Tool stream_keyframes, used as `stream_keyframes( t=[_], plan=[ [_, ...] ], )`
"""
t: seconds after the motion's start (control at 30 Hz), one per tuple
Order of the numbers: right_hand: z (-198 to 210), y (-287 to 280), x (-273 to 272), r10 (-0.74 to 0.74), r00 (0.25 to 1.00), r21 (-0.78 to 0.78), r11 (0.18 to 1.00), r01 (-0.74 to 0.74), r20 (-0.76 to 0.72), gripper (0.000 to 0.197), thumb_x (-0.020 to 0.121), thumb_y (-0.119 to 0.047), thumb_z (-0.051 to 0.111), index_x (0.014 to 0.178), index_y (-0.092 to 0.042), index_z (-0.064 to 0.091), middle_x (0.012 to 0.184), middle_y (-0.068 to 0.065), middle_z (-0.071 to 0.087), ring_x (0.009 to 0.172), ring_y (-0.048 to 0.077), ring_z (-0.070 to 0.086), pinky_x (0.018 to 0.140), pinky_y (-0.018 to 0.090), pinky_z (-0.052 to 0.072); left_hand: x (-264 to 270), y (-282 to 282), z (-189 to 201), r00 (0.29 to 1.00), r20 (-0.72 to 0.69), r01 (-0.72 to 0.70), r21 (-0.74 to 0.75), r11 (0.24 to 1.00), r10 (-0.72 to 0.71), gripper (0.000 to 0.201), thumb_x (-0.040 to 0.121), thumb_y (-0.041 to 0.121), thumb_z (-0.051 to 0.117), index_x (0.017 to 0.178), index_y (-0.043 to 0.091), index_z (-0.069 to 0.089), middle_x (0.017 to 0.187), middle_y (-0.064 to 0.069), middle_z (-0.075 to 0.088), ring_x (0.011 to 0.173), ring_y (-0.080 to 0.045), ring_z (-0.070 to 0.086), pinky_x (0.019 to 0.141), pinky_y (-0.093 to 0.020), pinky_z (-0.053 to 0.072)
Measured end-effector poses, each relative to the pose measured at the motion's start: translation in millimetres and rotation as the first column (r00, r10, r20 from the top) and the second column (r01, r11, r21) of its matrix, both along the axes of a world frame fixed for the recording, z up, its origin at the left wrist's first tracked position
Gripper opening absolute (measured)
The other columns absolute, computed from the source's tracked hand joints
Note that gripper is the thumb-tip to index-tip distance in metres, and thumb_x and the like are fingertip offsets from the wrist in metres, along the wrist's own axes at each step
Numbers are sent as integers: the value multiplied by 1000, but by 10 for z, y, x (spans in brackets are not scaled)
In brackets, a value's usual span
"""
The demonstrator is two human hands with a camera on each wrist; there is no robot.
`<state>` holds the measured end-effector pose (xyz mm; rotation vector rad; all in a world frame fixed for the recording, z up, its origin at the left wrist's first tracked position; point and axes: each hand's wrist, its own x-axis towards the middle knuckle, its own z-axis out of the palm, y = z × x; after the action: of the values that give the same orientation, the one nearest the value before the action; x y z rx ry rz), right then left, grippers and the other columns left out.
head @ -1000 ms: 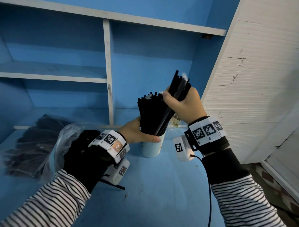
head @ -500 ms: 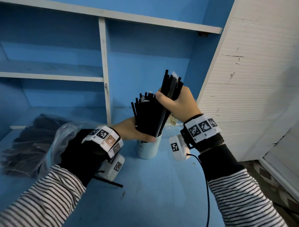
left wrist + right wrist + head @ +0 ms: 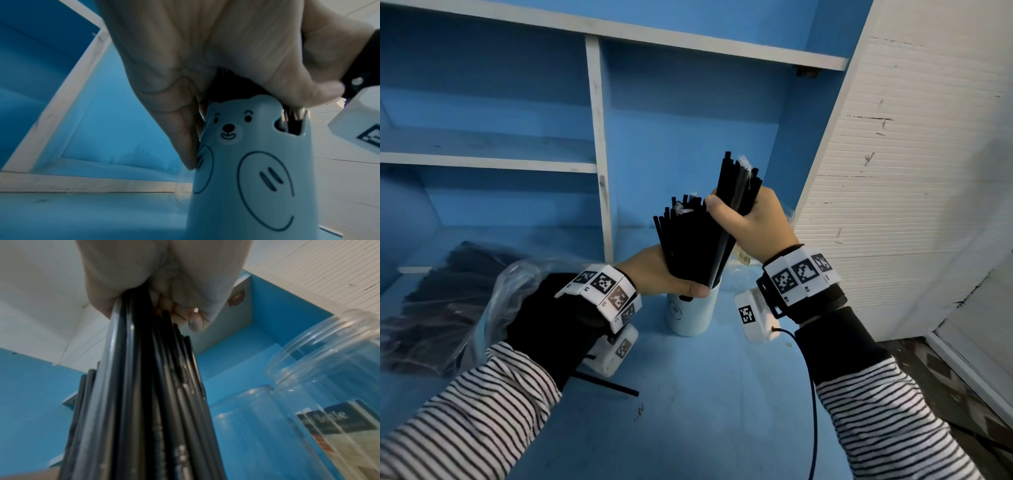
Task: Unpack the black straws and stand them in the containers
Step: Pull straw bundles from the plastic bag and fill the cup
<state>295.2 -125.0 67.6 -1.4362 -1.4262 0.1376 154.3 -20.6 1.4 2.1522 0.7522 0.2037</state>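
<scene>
A pale blue bear-face cup (image 3: 693, 315) (image 3: 257, 162) stands on the blue shelf, packed with black straws (image 3: 690, 240). My left hand (image 3: 664, 277) (image 3: 185, 65) curls round the standing straws just above the cup's rim. My right hand (image 3: 748, 222) (image 3: 164, 280) grips a second bundle of black straws (image 3: 736, 185) (image 3: 144, 386), slanted, its lower ends going down into the cup beside the others. The straws' bottom ends are hidden inside the cup.
A clear plastic bag (image 3: 458, 301) with more black straws lies at the left. One loose straw (image 3: 606, 385) lies on the shelf under my left forearm. Two clear jars (image 3: 308, 402) stand right of the cup. A white upright divider (image 3: 599, 154) rises behind.
My right hand has lowered the slanted bundle a little deeper into the cup. My left hand stays wrapped round the straws at the rim.
</scene>
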Motion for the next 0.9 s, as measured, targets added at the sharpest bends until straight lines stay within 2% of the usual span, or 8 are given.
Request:
stream_keyframes(
  t=[0.17,0.37,0.53,0.63,0.7,0.77,0.83,0.9],
  plan=[
    [-38,-12,0,-44,999,28,999,44,-7,38,78,-44,61,80,-6,57,83,18,60,90,33,57,80,48,50,-6,-30,2,998,56,47,-56,997,-44,62,68,32,85,122,28,56,117,10,63,114,-9,56,97,-29,47],
    [-54,5,-52,-27,1000,0,1000,27,-14,45,77,-48,62,77,-3,55,87,27,58,82,32,60,71,41,53,48,-118,-65,982,151,-108,-47,993,114,78,47,67,82,115,37,58,111,16,64,107,-5,59,92,-29,50],
    [-60,30,-119,-31,999,-12,999,31,-7,41,83,-35,66,76,4,52,84,24,57,86,32,57,78,48,50,82,-93,-121,973,145,-175,-40,984,179,71,44,63,79,107,36,62,103,13,68,98,-5,62,87,-32,55],
    [-82,82,-101,-54,998,-17,998,54,21,37,85,-32,67,77,2,53,73,5,51,89,32,54,86,54,45,79,-56,-110,977,147,-144,-73,987,154,67,46,57,83,107,36,64,104,12,70,100,-6,63,90,-36,55],
    [-112,100,-87,-86,995,-8,996,87,51,28,84,-38,67,83,-10,58,77,-5,51,95,27,50,91,52,42,65,-67,-100,980,150,-119,-90,989,131,59,51,49,88,104,34,65,103,11,71,100,-5,64,91,-36,54],
    [-125,72,-80,-119,985,5,993,119,126,13,82,-49,65,91,-45,56,95,-6,59,102,20,43,98,42,36,57,-82,-98,981,161,-96,-98,991,111,52,59,39,90,103,34,64,103,11,70,100,-4,63,91,-34,54],
    [-139,30,-61,-135,965,-20,990,143,225,34,81,-55,65,96,-75,42,120,-9,57,111,18,36,98,33,25,48,-94,-90,982,166,-79,-94,992,94,49,62,34,89,103,35,62,103,12,69,101,-4,62,91,-32,53],
    [-161,4,-24,-180,935,-22,980,196,305,27,78,-66,60,102,-71,49,130,-14,45,118,17,31,98,30,20,57,-93,-92,981,170,-73,-99,992,89,49,64,31,89,104,35,62,103,11,69,101,-5,63,90,-32,54]
  ],
)
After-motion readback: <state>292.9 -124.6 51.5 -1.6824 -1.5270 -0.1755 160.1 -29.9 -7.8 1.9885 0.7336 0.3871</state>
